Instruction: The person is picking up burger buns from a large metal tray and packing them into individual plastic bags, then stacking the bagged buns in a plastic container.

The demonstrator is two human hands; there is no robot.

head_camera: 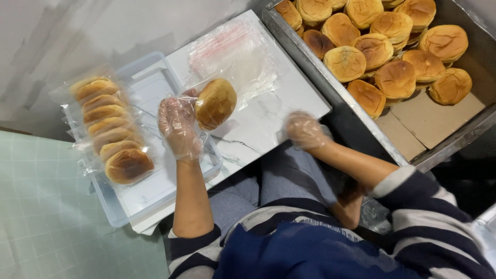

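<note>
Two gloved hands are at work over your lap: your left hand (178, 126) has its fingers (173, 111) grasping a clear bag (206, 98) with a golden bun (215, 103) inside, held above the marble counter (268, 119). Your right hand (306, 130) hovers loosely curled at the counter's edge, holding nothing. Left of you, bagged buns (111, 129) line a clear plastic tub (150, 77). Farther off lie spare bags (232, 51), then a metal tray (320, 72) heaped with bare buns (382, 46).
</note>
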